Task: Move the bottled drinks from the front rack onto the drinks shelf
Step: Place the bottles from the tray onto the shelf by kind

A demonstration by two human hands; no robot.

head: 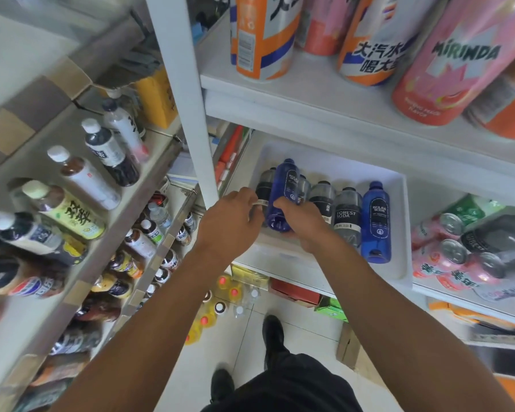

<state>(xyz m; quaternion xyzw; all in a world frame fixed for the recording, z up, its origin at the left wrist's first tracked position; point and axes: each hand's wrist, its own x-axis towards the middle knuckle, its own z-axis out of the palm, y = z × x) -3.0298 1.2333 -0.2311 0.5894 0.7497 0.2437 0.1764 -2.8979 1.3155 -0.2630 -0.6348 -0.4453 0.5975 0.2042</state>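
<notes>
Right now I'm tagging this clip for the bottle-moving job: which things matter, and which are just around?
In the job:
- right hand gripping the dark blue bottle
- left hand on a grey bottle
- white tray
- second blue bottle

Just around:
- Mirinda can
- pink cans
- floor bottles

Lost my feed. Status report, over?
Right hand gripping blue soda bottle in white tray. Left hand on grey bottle beside it. White upright post close left.

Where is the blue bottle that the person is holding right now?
The blue bottle is in the right hand, tilted over the left end of the white tray, beside the grey bottles.
</notes>
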